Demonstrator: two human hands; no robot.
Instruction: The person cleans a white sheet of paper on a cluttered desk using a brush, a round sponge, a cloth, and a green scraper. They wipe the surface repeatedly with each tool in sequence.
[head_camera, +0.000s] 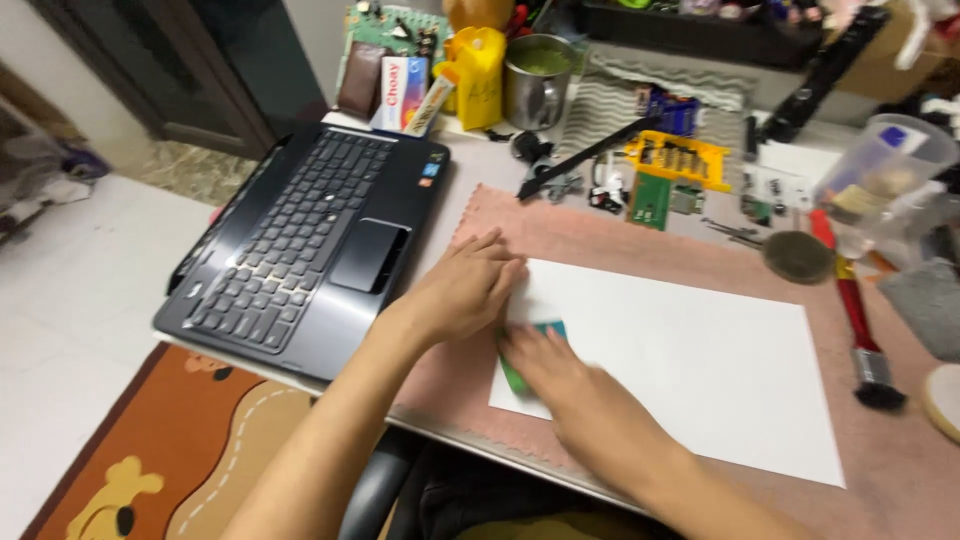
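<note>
A white sheet of paper (690, 360) lies on a pink cloth mat (600, 235) on the desk. My left hand (465, 290) rests flat on the mat at the sheet's left edge, fingers together and pointing right. My right hand (545, 365) presses down on a small green and teal object (512, 378) at the sheet's near left corner; most of that object is hidden under the hand, and I cannot tell what it is.
An open black laptop (300, 245) sits to the left. Behind the mat are a metal mug (535, 85), a yellow bit holder (680, 158), a green circuit board (650, 200) and small tools. A red-handled brush (860, 320) and clear plastic container (880, 175) lie right.
</note>
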